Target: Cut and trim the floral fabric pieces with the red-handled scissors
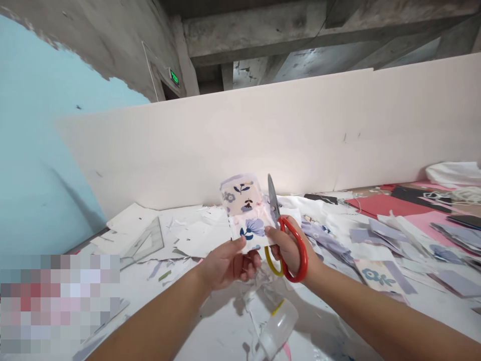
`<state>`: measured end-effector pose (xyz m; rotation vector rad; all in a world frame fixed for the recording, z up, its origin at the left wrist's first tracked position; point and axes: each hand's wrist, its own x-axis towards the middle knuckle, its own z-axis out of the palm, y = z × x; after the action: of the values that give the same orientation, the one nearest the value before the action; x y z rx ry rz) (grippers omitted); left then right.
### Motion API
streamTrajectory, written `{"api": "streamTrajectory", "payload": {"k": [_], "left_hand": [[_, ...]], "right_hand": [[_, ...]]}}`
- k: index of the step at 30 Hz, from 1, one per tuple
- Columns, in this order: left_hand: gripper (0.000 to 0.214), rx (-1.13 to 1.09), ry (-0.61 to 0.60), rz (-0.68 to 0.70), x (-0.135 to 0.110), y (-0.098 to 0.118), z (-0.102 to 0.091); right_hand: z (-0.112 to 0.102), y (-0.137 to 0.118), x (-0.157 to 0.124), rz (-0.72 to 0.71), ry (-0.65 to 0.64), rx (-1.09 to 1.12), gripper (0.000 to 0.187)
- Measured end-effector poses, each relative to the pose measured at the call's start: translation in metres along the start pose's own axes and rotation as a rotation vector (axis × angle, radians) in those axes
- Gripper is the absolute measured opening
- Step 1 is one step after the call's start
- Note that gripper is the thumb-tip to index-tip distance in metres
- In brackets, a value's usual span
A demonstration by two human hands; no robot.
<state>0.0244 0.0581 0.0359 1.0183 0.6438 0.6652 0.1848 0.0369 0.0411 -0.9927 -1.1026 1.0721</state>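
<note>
Over the table, a small floral-printed piece of paper or cloth (246, 213) is held up, pale with purple flowers and dark blue leaves. At its lower left edge, my left hand (231, 260) pinches it, thumb in front and fingers curled below. My right hand (287, 243) has scissors (295, 250) with red and yellow handles looped round it, the blades pointing up beside the piece. Its thumb also presses the piece's lower right corner. Whether the blades are fully closed is hard to see.
A clear bottle with a yellow band (280, 321) lies below my hands among paper scraps. To the left is a transparent set square (148, 240). Red sheets (387, 206), lilac pieces (379, 235) and a floral card (378, 278) spread rightward. A white partition (233, 140) stands behind.
</note>
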Motion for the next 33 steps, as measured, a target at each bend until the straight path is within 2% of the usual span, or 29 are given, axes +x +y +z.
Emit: {"api": "streamTrajectory", "payload": {"k": [1, 4, 8, 12, 19, 23, 33], "left_hand": [[0.036, 0.042, 0.016, 0.031, 0.002, -0.002, 0.001], [0.025, 0.071, 0.167, 0.119, 0.005, -0.002, 0.003], [0.02, -0.052, 0.344, 0.216, 0.005, 0.011, 0.002], [0.017, -0.166, 0.464, 0.235, 0.005, 0.019, -0.001], [0.015, -0.234, 0.468, 0.247, 0.007, 0.022, -0.01], [0.015, -0.249, 0.461, 0.26, 0.006, 0.025, -0.011], [0.013, -0.223, 0.433, 0.325, 0.002, 0.029, -0.015]], "right_hand": [[0.001, 0.001, -0.002, -0.015, 0.018, -0.016, 0.029], [0.004, 0.0, -0.004, -0.017, -0.004, 0.003, 0.036], [0.002, -0.002, -0.003, -0.001, -0.057, 0.043, 0.043], [0.003, 0.002, -0.002, 0.033, -0.1, -0.055, 0.042], [0.005, 0.007, -0.001, -0.04, -0.158, -0.069, 0.044], [0.006, 0.002, -0.003, -0.036, -0.136, -0.101, 0.043], [0.001, 0.001, -0.006, 0.0, -0.25, -0.349, 0.044]]}}
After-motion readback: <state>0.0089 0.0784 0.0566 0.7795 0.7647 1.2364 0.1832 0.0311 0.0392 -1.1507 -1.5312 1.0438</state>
